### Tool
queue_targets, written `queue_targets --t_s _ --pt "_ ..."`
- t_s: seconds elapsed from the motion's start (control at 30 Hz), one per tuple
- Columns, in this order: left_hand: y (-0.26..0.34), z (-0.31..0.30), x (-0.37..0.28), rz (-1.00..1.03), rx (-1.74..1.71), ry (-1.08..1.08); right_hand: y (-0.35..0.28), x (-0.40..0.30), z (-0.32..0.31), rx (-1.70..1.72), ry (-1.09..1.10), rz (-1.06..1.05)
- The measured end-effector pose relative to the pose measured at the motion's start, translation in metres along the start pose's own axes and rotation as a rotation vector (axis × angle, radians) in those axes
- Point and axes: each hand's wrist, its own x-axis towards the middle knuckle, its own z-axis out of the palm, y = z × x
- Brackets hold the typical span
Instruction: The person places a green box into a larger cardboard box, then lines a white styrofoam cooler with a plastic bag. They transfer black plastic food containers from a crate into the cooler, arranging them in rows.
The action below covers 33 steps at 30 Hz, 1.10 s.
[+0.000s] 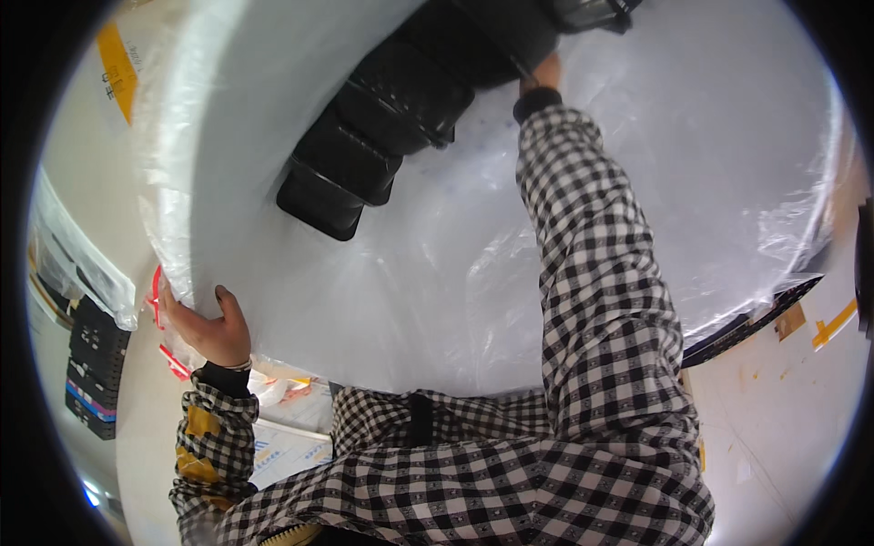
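A large container lined with clear plastic film (410, 293) opens before me. Inside it, several black plastic trays (410, 89) lie nested in a slanting row that runs from the middle to the far edge. My right hand (544, 72) reaches far in and meets the trays near the top; its fingers are hidden behind them, so its grip does not show. At the near left, my left hand (212, 334) is on the lined rim (176, 246), thumb on the inner side and fingers over the outer side. Its fingertips are partly hidden.
Stacked black crates (95, 368) stand on the floor at left, near clear plastic sheeting (82, 252). Red-edged plastic bags (174, 362) lie outside the rim below my left hand. Yellow tape with writing (117, 72) is at upper left; more tape (834, 326) marks the right floor.
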Motion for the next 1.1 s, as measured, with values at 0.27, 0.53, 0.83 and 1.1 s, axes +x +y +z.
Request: queue_targets --t_s 0.27,0.53,0.83,1.1 --pt "-0.015 -0.002 -0.016 0.010 0.059 0.019 0.148 0.023 -0.143 -1.275 -0.495 -0.418" --pt "-0.019 0.001 -0.021 -0.054 -0.021 0.001 -0.021 -0.075 -0.033 -0.931 -0.448 -0.668" --pt "-0.006 0.001 -0.013 -0.067 -0.030 0.040 0.013 -0.119 -0.055 -1.323 -1.402 -0.378" --pt "-0.003 0.005 -0.001 0.024 0.012 0.098 -0.035 -0.080 -0.060 -1.202 -0.945 -0.645"
